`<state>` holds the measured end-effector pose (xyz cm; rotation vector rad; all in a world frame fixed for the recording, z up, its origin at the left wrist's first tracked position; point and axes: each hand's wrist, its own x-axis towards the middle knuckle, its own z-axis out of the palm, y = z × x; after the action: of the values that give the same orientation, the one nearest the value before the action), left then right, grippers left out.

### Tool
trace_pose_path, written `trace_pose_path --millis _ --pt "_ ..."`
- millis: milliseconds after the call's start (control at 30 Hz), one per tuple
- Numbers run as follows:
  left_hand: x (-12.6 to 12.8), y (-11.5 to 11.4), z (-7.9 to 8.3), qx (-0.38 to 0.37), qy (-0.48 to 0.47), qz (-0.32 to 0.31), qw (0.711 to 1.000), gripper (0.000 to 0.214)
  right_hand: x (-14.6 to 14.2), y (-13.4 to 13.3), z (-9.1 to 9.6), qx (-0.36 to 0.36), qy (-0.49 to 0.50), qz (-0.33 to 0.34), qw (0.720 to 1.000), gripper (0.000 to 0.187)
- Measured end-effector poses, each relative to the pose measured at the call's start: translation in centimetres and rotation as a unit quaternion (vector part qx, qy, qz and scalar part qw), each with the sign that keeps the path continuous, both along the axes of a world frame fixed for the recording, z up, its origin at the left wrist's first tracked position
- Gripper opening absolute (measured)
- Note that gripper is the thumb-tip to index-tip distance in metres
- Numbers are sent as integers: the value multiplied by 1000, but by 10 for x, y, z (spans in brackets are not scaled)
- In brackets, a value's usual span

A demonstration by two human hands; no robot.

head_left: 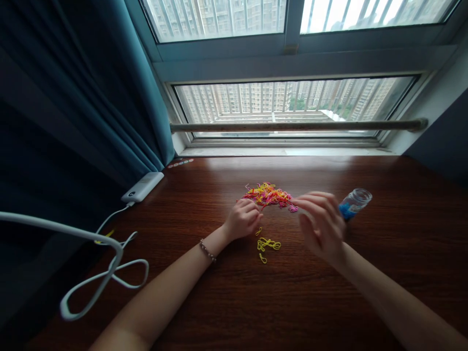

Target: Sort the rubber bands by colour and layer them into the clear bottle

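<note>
Colourful band pile (269,194) just beyond left hand (243,218).

Worktop (219,302): wood-grained, glossy toward far edge. Curtain (109,87) along left edge — matt cloth. Near far-left corner: device (145,186), smooth, plastic-looking. Jar (357,199) toward right edge — clear, shiny; glass/plastic undetermined. Bands (269,196): rubbery.

Multicoloured band heap (269,194), tangled; few yellow bands (268,243) nearer.

Left forearm (175,282) enters from seven o'clock, left hand (243,219) curled; right forearm (391,292) from four, right hand (325,226) blurred, thumb (308,230) parted from fingers (317,204).
</note>
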<state>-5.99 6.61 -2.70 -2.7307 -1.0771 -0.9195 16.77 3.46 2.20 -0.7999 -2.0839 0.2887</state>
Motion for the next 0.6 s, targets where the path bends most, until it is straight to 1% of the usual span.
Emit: trace_pose_path --millis 67,100,167,267,333,400,500,600 --pt "-6 9 -4 1 -43 105 994 12 -8 11 -12 29 -51 -12 998 29" --pt "-9 13 -5 -4 -57 145 988 11 -13 17 -21 42 -94 -19 995 30" --pt "-13 19 -9 -21 -69 192 979 11 -20 28 -39 48 -189 -38 980 33" --pt "-15 23 -15 -43 -63 200 977 13 -24 37 -59 21 -264 -84 961 36" --pt "-14 24 -17 -49 -56 192 979 15 -24 39 -66 4 -282 -99 954 38" --pt "-14 24 -18 -50 -53 185 980 15 -23 39 -68 -7 -285 -103 953 40" --pt "-15 26 -19 -51 -64 178 981 13 -19 42 -68 -16 -259 -102 960 40" --pt "-16 28 -20 -53 -82 179 979 10 -13 47 -68 -12 -175 -95 980 35"
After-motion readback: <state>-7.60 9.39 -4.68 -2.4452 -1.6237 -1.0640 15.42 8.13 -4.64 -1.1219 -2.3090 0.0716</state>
